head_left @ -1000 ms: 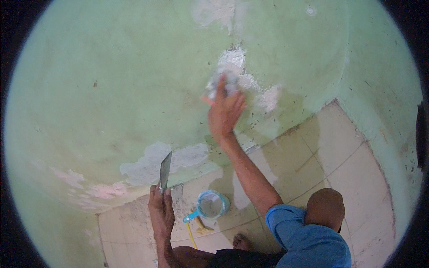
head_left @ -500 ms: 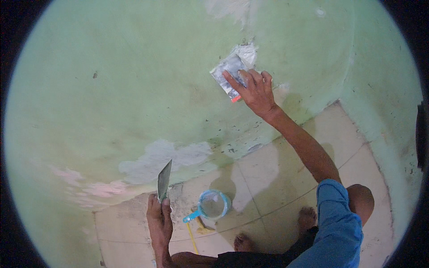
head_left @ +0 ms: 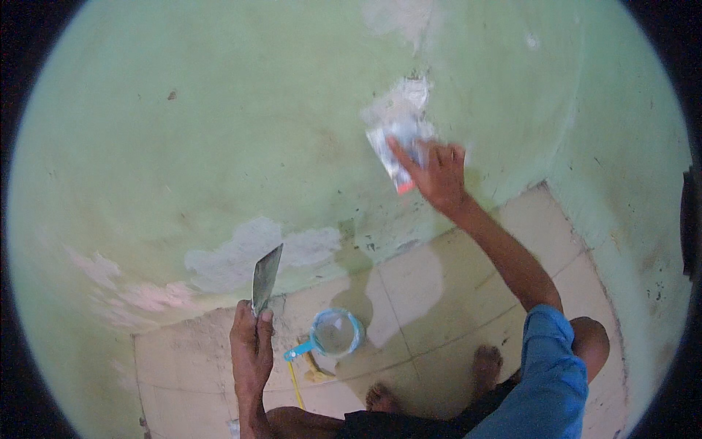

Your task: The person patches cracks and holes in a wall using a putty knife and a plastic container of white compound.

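My right hand (head_left: 442, 175) grips a thin flat putty spreader (head_left: 385, 155) with a red corner, its forefinger stretched along the face. The spreader lies against the green wall (head_left: 241, 146), just below a fresh white putty patch (head_left: 411, 96); motion blurs it slightly. Lower left, my left hand (head_left: 251, 351) is closed round a putty knife (head_left: 267, 278), whose grey blade points upward, apart from the wall patches as far as I can tell. The knife's handle is hidden in my fingers. To the right of that hand, a blue-rimmed dipper (head_left: 357, 338) with pale contents stands on the floor.
Beside the dipper's handle lies a yellowish tool (head_left: 316, 374), its kind unclear, near a thin yellow strip (head_left: 295, 384). Grey-white patches (head_left: 241, 252) and pinkish ones (head_left: 157, 295) mark the lower wall. The tiled floor (head_left: 453, 314) meets a second wall (head_left: 629, 241) at right.
My right hand has drawn the spreader down the wall, showing a smeared pale area beneath the white patch. The view has turned slightly; my left hand still holds the putty knife upright.
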Demonstrator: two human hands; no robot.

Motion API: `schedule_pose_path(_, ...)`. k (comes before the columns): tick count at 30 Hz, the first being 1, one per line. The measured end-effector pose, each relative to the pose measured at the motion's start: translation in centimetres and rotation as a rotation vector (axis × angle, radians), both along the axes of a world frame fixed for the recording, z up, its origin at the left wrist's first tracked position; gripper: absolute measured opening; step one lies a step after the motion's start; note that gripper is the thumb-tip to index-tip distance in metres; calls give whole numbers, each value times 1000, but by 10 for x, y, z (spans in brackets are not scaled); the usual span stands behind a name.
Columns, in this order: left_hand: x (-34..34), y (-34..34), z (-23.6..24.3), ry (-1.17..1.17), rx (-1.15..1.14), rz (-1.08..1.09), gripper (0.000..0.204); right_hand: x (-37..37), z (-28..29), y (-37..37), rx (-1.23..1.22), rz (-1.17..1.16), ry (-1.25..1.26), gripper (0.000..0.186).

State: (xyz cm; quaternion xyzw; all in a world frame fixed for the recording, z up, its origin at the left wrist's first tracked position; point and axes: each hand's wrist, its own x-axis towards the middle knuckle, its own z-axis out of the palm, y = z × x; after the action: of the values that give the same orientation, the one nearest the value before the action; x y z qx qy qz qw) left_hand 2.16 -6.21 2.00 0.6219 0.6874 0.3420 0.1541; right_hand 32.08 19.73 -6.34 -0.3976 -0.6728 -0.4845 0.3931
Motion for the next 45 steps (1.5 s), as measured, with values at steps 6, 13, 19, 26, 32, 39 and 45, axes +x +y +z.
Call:
schedule_pose_path(6,-1,1,-5,13,12,-47,22,-6,11,15,-176,22,-12,66)
schedule_pose_path(13,3,-4,3,-21,-1,-19,23,-31,-12,-46,-519,52,551,62)
schedule_pose_path(19,-1,-3,-7,-23,72,-23,22,-102,24,-11,-211,-101,1022,65)
schedule_pose_path(26,-3,-6,-8,-58,64,5,21,-142,25,-59,-530,304,906,70)
schedule_pose_path(32,-6,-6,-9,-54,66,-16,21,-111,43,-22,-357,47,978,66)
schedule_pose_path(39,-4,-3,-11,-79,18,-11,21,-110,34,-44,-347,113,917,63)
schedule_pose_path(45,-2,0,-12,-72,43,-61,20,-129,42,-47,-478,155,895,61)
